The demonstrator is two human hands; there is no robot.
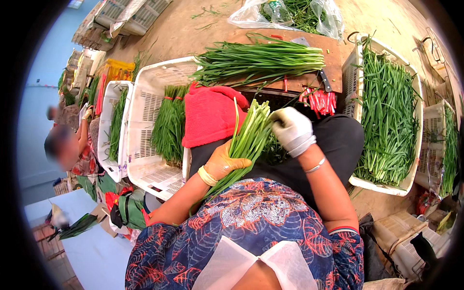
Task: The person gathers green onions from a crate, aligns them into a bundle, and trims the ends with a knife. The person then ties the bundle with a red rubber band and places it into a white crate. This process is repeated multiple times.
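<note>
My left hand (228,161), in an orange-tinted rubber glove, is closed around a bunch of green garlic chives (252,136), its pale cut ends pointing up and away from me. Beside those ends is my right hand (293,130) in a white glove, its fingers curled; whether they pinch a stalk cannot be told. Beyond my lap, a larger pile of chives (261,59) lies on a wooden board (333,54). A knife with a black handle (325,80) rests at the board's right, above a bundle of red and white strips (319,101). A red cloth (214,116) covers my left knee.
At left, a white plastic crate (145,69) holds chive bundles (168,127) tied with red bands. Another crate (417,145) full of loose chives stands at right. Plastic bags (246,16) with greens lie beyond the board. A co-worker (85,145) sits at far left.
</note>
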